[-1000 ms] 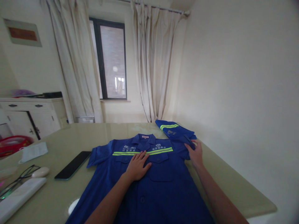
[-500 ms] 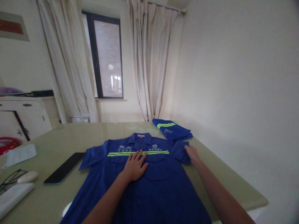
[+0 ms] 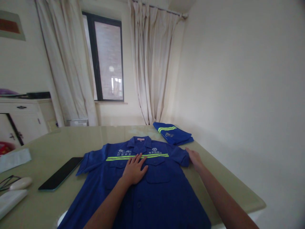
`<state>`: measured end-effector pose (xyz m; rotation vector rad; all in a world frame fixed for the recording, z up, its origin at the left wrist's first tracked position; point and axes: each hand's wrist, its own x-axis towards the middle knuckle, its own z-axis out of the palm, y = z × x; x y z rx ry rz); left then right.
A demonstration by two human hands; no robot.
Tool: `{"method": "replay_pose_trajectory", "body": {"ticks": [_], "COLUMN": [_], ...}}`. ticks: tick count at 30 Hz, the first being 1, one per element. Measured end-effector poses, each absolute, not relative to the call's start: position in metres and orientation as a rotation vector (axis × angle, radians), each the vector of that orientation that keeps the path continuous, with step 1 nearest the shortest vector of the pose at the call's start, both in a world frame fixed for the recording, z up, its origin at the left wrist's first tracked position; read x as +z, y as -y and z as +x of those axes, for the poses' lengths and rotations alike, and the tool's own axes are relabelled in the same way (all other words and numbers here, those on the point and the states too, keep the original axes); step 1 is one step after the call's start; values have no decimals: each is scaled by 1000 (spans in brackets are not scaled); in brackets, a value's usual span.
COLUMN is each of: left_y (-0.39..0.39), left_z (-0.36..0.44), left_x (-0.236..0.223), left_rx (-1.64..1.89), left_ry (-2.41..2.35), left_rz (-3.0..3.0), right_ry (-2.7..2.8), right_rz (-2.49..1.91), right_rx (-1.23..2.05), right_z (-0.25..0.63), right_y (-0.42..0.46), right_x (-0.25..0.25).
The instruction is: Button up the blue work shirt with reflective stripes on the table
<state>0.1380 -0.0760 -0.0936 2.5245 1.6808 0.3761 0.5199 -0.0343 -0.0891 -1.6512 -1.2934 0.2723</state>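
A blue short-sleeved work shirt (image 3: 157, 197) lies spread front side up, its collar pointing away from me. A yellow-green reflective stripe and white printing cross its chest. My left hand (image 3: 134, 170) rests flat on the chest, fingers spread over the stripe. At the cuff of the right-hand sleeve (image 3: 179, 155), my right hand (image 3: 194, 159) has its fingers closed on the fabric edge; part of the grip is hidden. The other sleeve (image 3: 91, 160) lies out to the left, close to a phone.
A folded blue garment (image 3: 173, 133) with a similar stripe lies at the table's far right, by the wall. The dark-screened phone (image 3: 60, 174), glasses (image 3: 8, 183), a computer mouse (image 3: 21, 183), a white case (image 3: 11, 202) and a pale sheet (image 3: 15, 160) are on the table (image 3: 228, 190) at left.
The view has shifted slightly, moving everything a little left in the picture. The sleeve's outer corner sits slightly lower at my right hand. My left hand stays flat on the chest.
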Motion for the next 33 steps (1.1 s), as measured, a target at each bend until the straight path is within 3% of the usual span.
{"method": "replay_pose_trajectory", "body": {"ticks": [12, 14, 20, 25, 29, 33], "left_y": [74, 74, 76, 78, 81, 85], "left_z": [135, 135, 135, 132, 136, 137], "left_x": [-97, -98, -98, -95, -95, -90], "left_rx": [385, 392, 442, 513, 622, 739], "left_ry": [-1685, -1684, -1669, -1501, -1455, -1566], "left_rz": [2553, 2566, 2605, 2704, 2723, 2685], "right_ry": [1979, 2004, 2060, 2180, 2075, 2075], "right_rz": [-1189, -1230, -1506, -1897, -1896, -1990], "right_rx": [609, 602, 159, 119, -64, 98], "right_z": [397, 390, 392, 388, 371, 364], "right_y": [72, 77, 68, 49, 33, 21], "right_x": [-50, -52, -71, -80, -81, -92]}}
